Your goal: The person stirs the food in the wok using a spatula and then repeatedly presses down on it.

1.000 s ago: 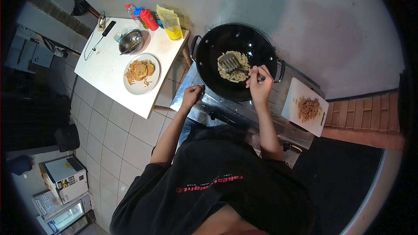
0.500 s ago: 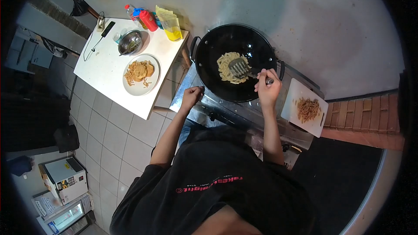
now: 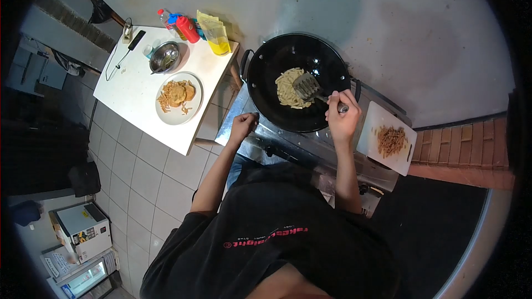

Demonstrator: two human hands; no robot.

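So the slotted spatula (image 3: pixel 306 85) sits head-down in the black wok (image 3: pixel 324 63), its blade resting on the right edge of a heap of pale yellow strips (image 3: pixel 286 91) that look like fries or noodles, hard to say which. The right hand (image 3: pixel 343 117) is wrapped tight around the end of the spatula handle, fingers closed on it, just over the wok's right rim near the side handle. The left hand (image 3: pixel 244 125) is down at the front left of the wok, fingers curled in against the edge of the metal stove (image 3: pixel 288 145); can't tell if it's actually gripping anything there. The wok sits on that stove, up against the light wall. Just right of the stove there's a white cutting board (image 3: pixel 370 133) with a little pile of browner fried strips (image 3: pixel 391 140) on it. Left of the wok there's a white table (image 3: pixel 130 97) holding a plate (image 3: pixel 166 115) of fried pieces (image 3: pixel 177 92), and behind that a metal bowl (image 3: pixel 164 57), a red squeeze bottle (image 3: pixel 188 29) and a yellow bag (image 3: pixel 217 37) along the far edge, plus a black cable (image 3: pixel 118 60) trailing near the far left corner. Pale tiled floor (image 3: pixel 144 182) under the table, and the person's black shirt (image 3: pixel 277 238) fills the bottom of the view.
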